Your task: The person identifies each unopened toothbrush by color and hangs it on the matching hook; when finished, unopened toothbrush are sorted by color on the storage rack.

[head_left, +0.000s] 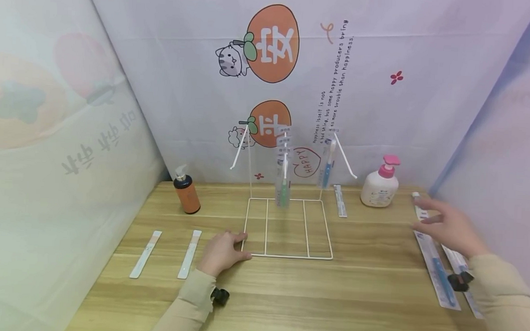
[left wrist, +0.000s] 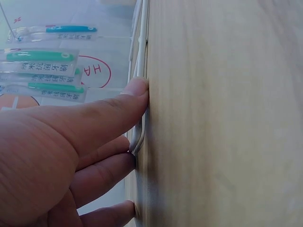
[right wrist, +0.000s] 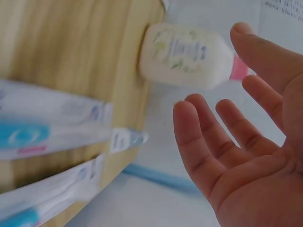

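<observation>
As the left hand point(head_left: 221, 253) pinches the white rack point(head_left: 287, 256), right hand point(head_left: 449, 227) loosely spread, near packaged toothbrushes point(head_left: 437, 270).

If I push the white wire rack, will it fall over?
The rack probably won't tip from a gentle low push: its flat base spreads wide on the table. It's likely light, being thin wire. The toothbrushes hanging from its hooks might swing.

Your left hand point(left wrist: 52, 151) holds the white wire rack point(left wrist: 142, 38) by its bent corner on the wooden bench point(left wrist: 222, 113), your thumb against the wire. Past your thumb show packaged green-handled toothbrushes point(left wrist: 40, 56) and a blue-handled one point(left wrist: 71, 29).
</observation>
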The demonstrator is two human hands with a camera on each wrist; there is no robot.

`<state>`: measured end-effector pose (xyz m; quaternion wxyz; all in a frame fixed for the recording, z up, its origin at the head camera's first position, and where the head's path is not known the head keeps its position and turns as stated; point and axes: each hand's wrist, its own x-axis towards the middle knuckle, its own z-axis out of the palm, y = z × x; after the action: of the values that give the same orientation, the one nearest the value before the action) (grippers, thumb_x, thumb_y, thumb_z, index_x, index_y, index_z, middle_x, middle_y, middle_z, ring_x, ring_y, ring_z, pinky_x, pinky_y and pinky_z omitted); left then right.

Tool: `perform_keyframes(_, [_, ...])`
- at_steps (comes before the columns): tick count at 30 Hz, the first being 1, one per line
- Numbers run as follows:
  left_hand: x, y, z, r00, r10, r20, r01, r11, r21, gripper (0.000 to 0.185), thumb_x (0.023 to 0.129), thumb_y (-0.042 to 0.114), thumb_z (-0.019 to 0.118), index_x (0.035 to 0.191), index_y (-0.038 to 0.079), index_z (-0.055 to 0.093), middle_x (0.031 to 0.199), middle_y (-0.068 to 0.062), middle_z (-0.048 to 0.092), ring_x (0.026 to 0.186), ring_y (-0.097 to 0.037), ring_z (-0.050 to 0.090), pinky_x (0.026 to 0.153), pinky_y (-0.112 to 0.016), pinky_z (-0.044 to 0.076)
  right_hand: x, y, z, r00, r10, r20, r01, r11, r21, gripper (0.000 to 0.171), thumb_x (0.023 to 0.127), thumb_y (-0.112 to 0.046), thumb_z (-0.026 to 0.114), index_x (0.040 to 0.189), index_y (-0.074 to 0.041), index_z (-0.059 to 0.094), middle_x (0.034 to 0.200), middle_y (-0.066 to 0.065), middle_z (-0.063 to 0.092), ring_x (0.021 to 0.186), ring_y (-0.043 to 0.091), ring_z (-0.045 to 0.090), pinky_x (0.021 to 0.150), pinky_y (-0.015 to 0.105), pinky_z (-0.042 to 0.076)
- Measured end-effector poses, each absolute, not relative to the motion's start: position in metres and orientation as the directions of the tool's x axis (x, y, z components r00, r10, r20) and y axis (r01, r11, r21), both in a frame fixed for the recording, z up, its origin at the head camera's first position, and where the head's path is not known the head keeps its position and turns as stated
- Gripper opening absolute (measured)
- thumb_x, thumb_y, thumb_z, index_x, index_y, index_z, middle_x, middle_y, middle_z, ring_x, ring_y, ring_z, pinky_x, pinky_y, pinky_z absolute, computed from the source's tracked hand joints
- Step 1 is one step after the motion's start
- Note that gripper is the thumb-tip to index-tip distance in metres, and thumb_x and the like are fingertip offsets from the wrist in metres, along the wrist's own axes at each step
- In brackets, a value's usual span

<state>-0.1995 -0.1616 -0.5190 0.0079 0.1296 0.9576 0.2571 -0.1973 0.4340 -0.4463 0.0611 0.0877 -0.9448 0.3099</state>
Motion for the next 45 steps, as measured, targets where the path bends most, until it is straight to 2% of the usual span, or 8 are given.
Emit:
perform_keyframes(3, [-0.200,-0.162,-0.520,-0.967,0.251,0.053,0.243,0.836,0.492,0.063,0.086,0.046,0.092,0.139,0.016,0.076,0.141,-0.009,0.071,0.139,-0.047,0.057,0.107,-0.061,0.051,-0.190,0.452,-0.457,-0.988,-0.097,0.119,-0.149,0.800,-0.581,0.071,0.097,-0.034,0.085,0.153,-0.001,0.056,0.151,0.035,0.053,0.100,0.022,0.075,0.070,0.029,0.057])
perform_keyframes(7, [-0.201,-0.162,-0.521,-0.968,0.248,0.050,0.240,0.840,0.487,0.063,0.085,0.047,0.092,0.139,0.017,0.076,0.141,-0.008,0.071,0.139,-0.046,0.058,0.106,-0.060,0.052,-0.186,0.469,-0.471,-0.991,-0.106,0.079,-0.132,0.799,-0.587,0.069,0.098,-0.031,0.084,0.150,0.004,0.057,0.145,0.042,0.054,0.107,0.050,0.072,0.070,0.030,0.059])
perform_keyframes(8, [-0.201,-0.162,-0.521,-0.968,0.247,0.050,0.240,0.840,0.486,0.063,0.085,0.047,0.092,0.139,0.018,0.076,0.141,-0.008,0.071,0.139,-0.046,0.058,0.106,-0.060,0.052,-0.186,0.473,-0.474,-0.992,-0.108,0.070,-0.128,0.798,-0.589,0.069,0.098,-0.030,0.084,0.150,0.005,0.057,0.144,0.043,0.054,0.107,0.050,0.072,0.069,0.030,0.060])
perform_keyframes(12, [-0.201,-0.163,-0.522,-0.967,0.249,0.054,0.243,0.839,0.487,0.063,0.085,0.047,0.092,0.139,0.018,0.076,0.141,-0.007,0.071,0.139,-0.047,0.057,0.107,-0.060,0.051,-0.187,0.483,-0.485,-0.993,-0.122,0.003,-0.098,0.783,-0.614,0.072,0.096,-0.026,0.085,0.150,0.011,0.054,0.140,0.048,0.052,0.101,0.046,0.074,0.069,0.031,0.061])
perform_keyframes(16, [-0.202,-0.163,-0.524,-0.965,0.253,0.062,0.251,0.837,0.486,0.064,0.085,0.048,0.092,0.139,0.018,0.076,0.140,-0.005,0.072,0.139,-0.047,0.057,0.107,-0.060,0.051,-0.190,0.490,-0.497,-0.993,-0.109,-0.051,-0.054,0.783,-0.620,0.075,0.094,-0.027,0.087,0.151,0.010,0.053,0.138,0.046,0.056,0.107,0.049,0.071,0.073,0.033,0.060])
perform_keyframes(24, [-0.202,-0.162,-0.527,-0.964,0.258,0.067,0.258,0.835,0.486,0.064,0.085,0.049,0.091,0.139,0.019,0.076,0.138,-0.005,0.073,0.139,-0.047,0.058,0.107,-0.060,0.052,-0.196,0.499,-0.511,-0.994,-0.099,-0.054,-0.060,0.869,-0.492,0.071,0.095,-0.036,0.084,0.147,0.005,0.059,0.127,0.037,0.068,0.113,0.060,0.064,0.084,0.066,0.054])
perform_keyframes(36, [-0.201,-0.163,-0.524,-0.964,0.259,0.066,0.258,0.837,0.482,0.064,0.085,0.049,0.091,0.139,0.017,0.076,0.139,-0.006,0.072,0.139,-0.047,0.058,0.108,-0.060,0.051,-0.200,0.496,-0.515,-0.996,-0.046,-0.080,-0.004,0.888,-0.461,0.074,0.094,-0.042,0.082,0.146,0.006,0.059,0.127,0.037,0.067,0.115,0.062,0.061,0.086,0.071,0.050])
perform_keyframes(45, [-0.201,-0.163,-0.522,-0.967,0.247,0.058,0.244,0.840,0.484,0.063,0.085,0.049,0.091,0.139,0.019,0.076,0.139,-0.006,0.072,0.138,-0.046,0.058,0.106,-0.060,0.052,-0.198,0.491,-0.517,-0.999,-0.008,-0.050,0.018,0.869,-0.494,0.068,0.102,-0.042,0.075,0.146,0.008,0.059,0.129,0.039,0.066,0.117,0.064,0.058,0.088,0.071,0.049])
